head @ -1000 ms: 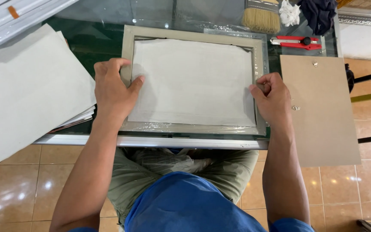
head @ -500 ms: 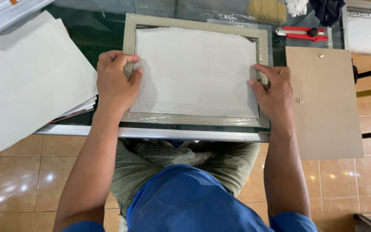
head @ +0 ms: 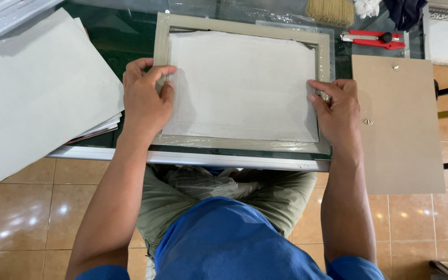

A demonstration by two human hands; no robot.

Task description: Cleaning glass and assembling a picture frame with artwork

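On the desk, near edge: a grey picture frame (head: 245, 31) lies face down on the glass desk (head: 130, 46), its long side running left to right, so the open back faces up for fitting.
Sheet: a pale sheet (head: 239, 85) sits inside the frame's opening, nearly filling it; its far edge looks slightly wavy, not fully flat.
Left hand: the left hand (head: 143, 96) rests on the frame's left rail, fingers curled over the outer edge and thumb pressing down on the sheet's left margin. It looks like a hold to pin sheet and frame together.
Right hand: the right hand (head: 338, 106) lies at the frame's right rail, fingers bent, fingertips pushing on the sheet's right edge where it meets the rail; it grips nothing, only presses.
Wrap: clear plastic film (head: 234, 142) shows along the near rail of the frame, crinkled.
Left of the frame: a stack of large grey sheets (head: 32, 88) overhangs the desk, kept just beside the work.
Right of the frame: a brown backing board (head: 397, 124) with small metal fittings lies partly off the desk, close to the right hand.
Far side: a red cutter (head: 372, 39) and a bristle brush (head: 330, 10) lie well apart from the hands.
Below: the person's blue shirt (head: 234, 238) and a tiled floor (head: 16, 218).
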